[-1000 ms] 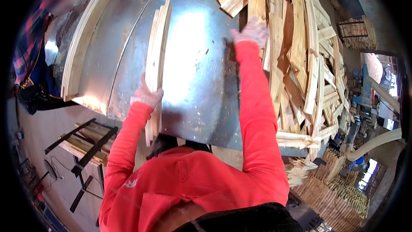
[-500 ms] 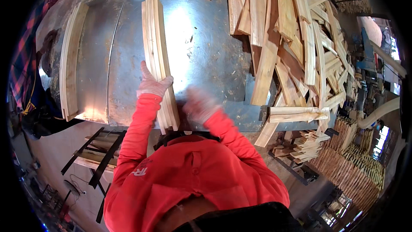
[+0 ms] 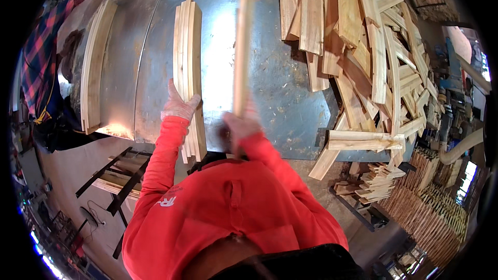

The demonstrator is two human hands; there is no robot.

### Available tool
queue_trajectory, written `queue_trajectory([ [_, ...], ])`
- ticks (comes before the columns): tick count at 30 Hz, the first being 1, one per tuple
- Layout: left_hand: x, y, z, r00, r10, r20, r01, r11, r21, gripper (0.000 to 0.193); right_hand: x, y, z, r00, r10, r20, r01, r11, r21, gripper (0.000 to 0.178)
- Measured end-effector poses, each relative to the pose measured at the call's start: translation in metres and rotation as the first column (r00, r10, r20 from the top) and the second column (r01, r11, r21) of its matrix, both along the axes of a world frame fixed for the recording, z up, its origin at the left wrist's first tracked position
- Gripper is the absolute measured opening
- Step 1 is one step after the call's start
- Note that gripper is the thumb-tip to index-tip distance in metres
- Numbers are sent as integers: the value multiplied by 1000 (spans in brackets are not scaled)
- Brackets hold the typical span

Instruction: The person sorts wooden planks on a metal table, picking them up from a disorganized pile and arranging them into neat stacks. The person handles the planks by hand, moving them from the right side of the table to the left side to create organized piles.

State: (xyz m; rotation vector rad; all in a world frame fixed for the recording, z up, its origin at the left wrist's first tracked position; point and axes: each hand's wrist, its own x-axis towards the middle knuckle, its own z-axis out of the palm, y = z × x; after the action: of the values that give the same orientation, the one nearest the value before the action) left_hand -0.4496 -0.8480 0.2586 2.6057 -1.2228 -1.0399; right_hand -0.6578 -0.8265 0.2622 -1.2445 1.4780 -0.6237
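My left hand (image 3: 180, 105), in a pale glove, is wrapped round the near half of a bundle of wooden slats (image 3: 188, 46) standing on edge on the metal table. The thumb lies along one side and the fingers along the other. To the right of the bundle, my right hand (image 3: 243, 123) grips a single wooden slat (image 3: 242, 41) near its lower end. That slat is raised, narrow edge toward me, and smeared by motion. Right of it, a large heap of loose wooden slats (image 3: 311, 13) covers the table's right side.
Another bundle of slats (image 3: 96, 67) lies on the left part of the metal table (image 3: 285, 119), beyond a seam. A person in a checked garment (image 3: 45, 59) is at the far left. Below are a black metal stand (image 3: 122, 176) with boards and stacked wood (image 3: 425, 205).
My right hand, bare of any slat before, now holds one upright beside the bundle. A long slat is gone from the heap's left side. My left hand stays on the bundle.
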Motion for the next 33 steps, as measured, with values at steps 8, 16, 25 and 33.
queue_trajectory([
  [8,-25,13,7,992,-33,124,21,995,100,120,-29,-113,-29,519,-141,-843,-509,741,-438,59],
  [16,32,36,-45,979,-123,-161,34,883,-469,103,-114,-230,10,589,-120,-799,18,991,-136,84],
  [25,18,-9,-113,53,33,-998,-759,651,-18,46,10,-48,-53,764,-49,644,-53,989,139,57],
  [33,33,-18,-34,998,-14,-62,4,987,-158,54,57,-70,-115,599,-391,699,-9,869,494,48],
])
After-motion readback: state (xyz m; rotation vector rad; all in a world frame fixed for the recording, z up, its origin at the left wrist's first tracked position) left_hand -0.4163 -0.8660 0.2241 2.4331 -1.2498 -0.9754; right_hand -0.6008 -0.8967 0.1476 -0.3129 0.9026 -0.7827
